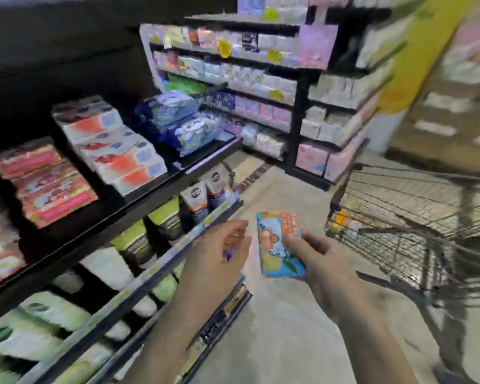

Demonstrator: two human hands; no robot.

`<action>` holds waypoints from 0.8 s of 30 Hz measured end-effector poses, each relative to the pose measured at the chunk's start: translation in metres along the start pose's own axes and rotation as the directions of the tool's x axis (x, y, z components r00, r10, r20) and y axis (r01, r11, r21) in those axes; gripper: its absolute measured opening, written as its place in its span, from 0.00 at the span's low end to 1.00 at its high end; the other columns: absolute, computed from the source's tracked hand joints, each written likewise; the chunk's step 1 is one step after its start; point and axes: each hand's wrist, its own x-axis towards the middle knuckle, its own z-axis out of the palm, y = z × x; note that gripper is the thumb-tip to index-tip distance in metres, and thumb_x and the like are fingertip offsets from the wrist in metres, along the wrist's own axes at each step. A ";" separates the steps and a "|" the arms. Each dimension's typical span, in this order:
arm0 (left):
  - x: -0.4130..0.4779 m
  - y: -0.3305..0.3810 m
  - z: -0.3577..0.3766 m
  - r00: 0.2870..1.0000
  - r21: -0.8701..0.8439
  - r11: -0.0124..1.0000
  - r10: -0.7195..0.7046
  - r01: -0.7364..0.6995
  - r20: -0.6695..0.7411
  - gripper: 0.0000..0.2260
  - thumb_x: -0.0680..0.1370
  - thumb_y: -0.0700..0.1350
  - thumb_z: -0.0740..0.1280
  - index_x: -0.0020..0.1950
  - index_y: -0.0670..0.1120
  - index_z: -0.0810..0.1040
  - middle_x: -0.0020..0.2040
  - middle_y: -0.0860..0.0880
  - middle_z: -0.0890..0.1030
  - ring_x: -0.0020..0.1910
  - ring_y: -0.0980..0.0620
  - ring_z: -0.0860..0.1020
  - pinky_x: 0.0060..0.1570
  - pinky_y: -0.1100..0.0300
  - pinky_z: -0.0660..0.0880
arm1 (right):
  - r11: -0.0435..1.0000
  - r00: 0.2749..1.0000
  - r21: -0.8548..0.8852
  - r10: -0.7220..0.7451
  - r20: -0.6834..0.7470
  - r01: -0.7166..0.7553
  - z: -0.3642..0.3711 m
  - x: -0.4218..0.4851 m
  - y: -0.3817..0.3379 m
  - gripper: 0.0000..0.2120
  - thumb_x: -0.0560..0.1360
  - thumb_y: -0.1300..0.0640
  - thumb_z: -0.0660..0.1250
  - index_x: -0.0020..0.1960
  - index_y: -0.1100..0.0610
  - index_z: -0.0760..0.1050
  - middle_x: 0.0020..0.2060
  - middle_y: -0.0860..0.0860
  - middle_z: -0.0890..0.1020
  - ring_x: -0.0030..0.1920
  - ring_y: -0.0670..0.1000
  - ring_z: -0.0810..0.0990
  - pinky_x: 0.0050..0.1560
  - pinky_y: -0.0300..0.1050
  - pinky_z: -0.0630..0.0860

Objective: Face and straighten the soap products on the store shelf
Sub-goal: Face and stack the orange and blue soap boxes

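Here's the soap pack [278, 245], blue and orange, out off the shelf [117, 214] and up in front of the body, over the floor [275, 328] of the aisle. The right hand [319, 261] has it: the grip is a pinch, thumb across the printed face and fingers tucked behind the lower right part, with the pack held upright and its front turned towards the camera. The left hand [219, 256] hangs just beside it, not touching; its fingers curl loosely inward and nothing shows inside them, though blur softens the detail. By my reading this is the placing step: one stray product in hand, waiting for its slot. To the left, the stacked red-and-white soap boxes [114, 151] and the pink packs [45, 181] lie on the top board, with blue packs [178, 126] further along and tubes [197, 200] on the level below. None of those clearly matches the colours of the pack in hand, so the next move calls for finding the right row first, and the frame is too smeared to pick it out. After that, the pack needs to go in label forward, square to the shelf edge, and the free hand looks well placed to nudge neighbours into line. A wire cart [416, 231] stands off to the right, near the right forearm.
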 end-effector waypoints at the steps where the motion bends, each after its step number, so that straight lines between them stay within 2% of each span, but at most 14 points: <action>1: 0.012 0.001 0.019 0.999 0.090 0.995 0.046 -0.048 0.017 0.11 0.81 0.50 0.68 0.63 0.53 0.81 0.55 0.58 0.84 0.52 0.62 0.82 0.54 0.63 0.77 | 1.000 0.999 0.021 0.017 -0.027 -0.017 -0.021 0.007 -0.003 0.13 0.71 0.52 0.75 0.52 0.58 0.86 0.50 0.62 0.87 0.49 0.59 0.86 0.50 0.58 0.83; 3: 0.034 0.008 0.056 0.989 0.221 0.964 0.147 -0.150 0.032 0.11 0.80 0.47 0.68 0.62 0.52 0.82 0.57 0.56 0.84 0.54 0.57 0.81 0.56 0.62 0.75 | 0.998 0.995 0.051 0.050 -0.091 -0.046 -0.062 0.018 -0.010 0.10 0.76 0.57 0.75 0.53 0.61 0.84 0.49 0.63 0.86 0.45 0.58 0.86 0.37 0.47 0.82; 5: 0.054 0.018 0.093 0.962 0.309 0.912 0.268 -0.270 0.050 0.12 0.79 0.46 0.66 0.59 0.46 0.83 0.55 0.51 0.85 0.54 0.53 0.80 0.55 0.62 0.73 | 0.996 0.986 0.071 0.066 -0.151 -0.056 -0.101 0.028 -0.014 0.07 0.78 0.60 0.71 0.53 0.63 0.83 0.46 0.62 0.86 0.41 0.55 0.86 0.31 0.43 0.79; 6: 0.063 0.022 0.111 0.945 0.344 0.881 0.319 -0.323 0.071 0.13 0.78 0.47 0.64 0.58 0.45 0.84 0.54 0.50 0.85 0.53 0.53 0.80 0.54 0.60 0.75 | 0.995 0.982 0.080 0.069 -0.174 -0.056 -0.119 0.033 -0.016 0.07 0.78 0.60 0.70 0.53 0.63 0.83 0.46 0.62 0.86 0.40 0.55 0.86 0.33 0.45 0.81; 8: 0.078 0.034 0.142 0.938 0.388 0.853 0.313 -0.347 0.152 0.14 0.78 0.48 0.63 0.58 0.47 0.84 0.54 0.51 0.85 0.52 0.50 0.81 0.50 0.54 0.79 | 0.994 0.976 0.089 0.074 -0.207 -0.056 -0.152 0.043 -0.019 0.07 0.78 0.60 0.71 0.53 0.63 0.83 0.47 0.61 0.87 0.43 0.55 0.87 0.43 0.52 0.85; 10: 0.095 0.040 0.171 0.925 0.424 0.823 0.311 -0.377 0.218 0.13 0.77 0.46 0.64 0.57 0.47 0.84 0.53 0.50 0.84 0.50 0.46 0.83 0.48 0.51 0.81 | 0.995 0.964 0.081 0.078 -0.256 -0.059 -0.181 0.055 -0.020 0.08 0.78 0.60 0.71 0.54 0.62 0.84 0.48 0.61 0.87 0.44 0.56 0.86 0.52 0.59 0.82; 13: 0.125 0.044 0.209 0.896 0.462 0.773 0.320 -0.435 0.309 0.12 0.76 0.46 0.65 0.55 0.46 0.84 0.51 0.49 0.85 0.47 0.44 0.84 0.47 0.51 0.81 | 0.994 0.943 0.091 0.082 -0.324 -0.055 -0.217 0.077 -0.021 0.07 0.78 0.61 0.71 0.54 0.62 0.84 0.48 0.62 0.87 0.46 0.57 0.86 0.55 0.59 0.80; 18: 0.180 0.043 0.261 0.855 0.450 0.735 0.369 -0.508 0.364 0.11 0.74 0.45 0.66 0.53 0.46 0.84 0.48 0.49 0.85 0.44 0.45 0.84 0.43 0.53 0.81 | 0.990 0.909 0.133 0.105 -0.403 -0.055 -0.266 0.126 -0.023 0.06 0.78 0.63 0.71 0.54 0.62 0.84 0.49 0.60 0.88 0.45 0.55 0.87 0.51 0.51 0.83; 22: 0.240 0.034 0.306 0.826 0.432 0.714 0.393 -0.551 0.405 0.14 0.76 0.48 0.61 0.51 0.45 0.85 0.45 0.48 0.85 0.42 0.43 0.84 0.40 0.52 0.82 | 0.986 0.880 0.141 0.142 -0.454 -0.087 -0.301 0.178 -0.021 0.09 0.78 0.62 0.72 0.56 0.64 0.82 0.49 0.60 0.87 0.47 0.56 0.86 0.47 0.49 0.83; 24: 0.275 0.027 0.328 0.821 0.437 0.710 0.373 -0.552 0.432 0.08 0.75 0.44 0.68 0.50 0.44 0.84 0.45 0.47 0.85 0.41 0.42 0.83 0.40 0.50 0.82 | 0.983 0.862 0.153 0.161 -0.481 -0.099 -0.318 0.209 -0.022 0.08 0.78 0.62 0.72 0.56 0.63 0.81 0.49 0.60 0.87 0.45 0.56 0.86 0.40 0.45 0.83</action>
